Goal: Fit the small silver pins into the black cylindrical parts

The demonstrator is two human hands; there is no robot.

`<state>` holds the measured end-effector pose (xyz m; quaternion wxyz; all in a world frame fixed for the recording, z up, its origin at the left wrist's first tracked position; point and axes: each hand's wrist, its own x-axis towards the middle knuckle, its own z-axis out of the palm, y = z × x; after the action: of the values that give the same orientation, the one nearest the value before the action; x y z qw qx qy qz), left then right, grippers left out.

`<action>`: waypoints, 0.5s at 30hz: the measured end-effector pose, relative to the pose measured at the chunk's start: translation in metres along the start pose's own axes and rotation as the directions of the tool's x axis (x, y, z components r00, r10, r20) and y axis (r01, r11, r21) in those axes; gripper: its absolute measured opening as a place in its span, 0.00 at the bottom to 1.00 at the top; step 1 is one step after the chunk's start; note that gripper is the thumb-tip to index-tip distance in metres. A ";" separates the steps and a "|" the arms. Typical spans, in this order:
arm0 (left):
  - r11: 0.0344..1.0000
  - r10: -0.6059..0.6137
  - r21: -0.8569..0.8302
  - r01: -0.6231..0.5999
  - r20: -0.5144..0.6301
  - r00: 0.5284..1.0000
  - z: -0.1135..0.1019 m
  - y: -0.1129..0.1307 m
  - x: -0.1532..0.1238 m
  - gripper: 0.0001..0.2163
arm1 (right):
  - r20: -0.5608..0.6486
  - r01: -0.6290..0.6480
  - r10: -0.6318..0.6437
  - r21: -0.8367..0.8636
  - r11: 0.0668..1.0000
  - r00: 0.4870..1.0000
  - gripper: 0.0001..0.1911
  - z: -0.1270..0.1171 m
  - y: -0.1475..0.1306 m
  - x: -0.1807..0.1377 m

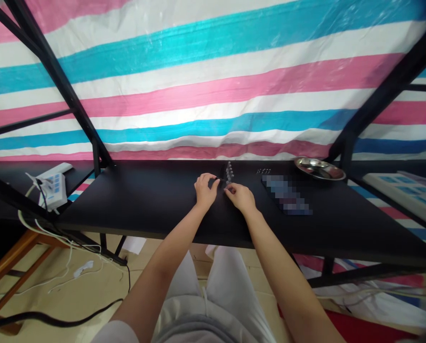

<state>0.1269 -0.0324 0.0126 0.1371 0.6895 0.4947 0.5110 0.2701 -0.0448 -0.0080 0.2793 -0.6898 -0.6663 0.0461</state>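
Observation:
My left hand (206, 186) is over the middle of the black table, thumb and fingers closed in a pinch at a small dark thing too small to name. Just to its right, my right hand (240, 196) is also pinched, and whatever is between its fingertips is hidden. Beyond the fingertips stands a short row of small, shiny, clear or silvery pieces (229, 170), close to both hands. Farther right, several tiny metallic pieces (263, 171) lie in a group on the tabletop.
A blurred-out flat dark object (286, 195) lies right of my hands on the black table (145, 200). Behind it sits a shiny metal dish (320, 169). Power strips (54, 188) with cables are at the left. Black metal posts (61, 90) and a striped sheet (213, 95) stand behind.

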 end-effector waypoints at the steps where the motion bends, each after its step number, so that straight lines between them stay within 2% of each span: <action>1: 1.000 0.006 -0.009 -0.006 0.001 1.000 0.000 0.000 0.000 0.03 | -0.005 0.007 -0.007 0.004 1.000 1.000 0.10 0.000 0.000 0.000; 10: 0.998 0.024 -0.054 -0.023 0.010 1.000 -0.001 0.001 0.000 0.02 | -0.025 0.079 -0.079 0.006 0.997 0.997 0.10 0.001 0.000 -0.002; 15: 0.979 0.128 -0.157 -0.131 -0.029 0.991 -0.002 0.003 0.000 0.02 | -0.018 0.074 -0.074 -0.022 0.997 0.997 0.08 0.001 -0.004 -0.002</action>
<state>0.1272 -0.0342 0.0154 0.1532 0.7022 0.4080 0.5630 0.2660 -0.0470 -0.0079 0.2797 -0.6681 -0.6891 0.0219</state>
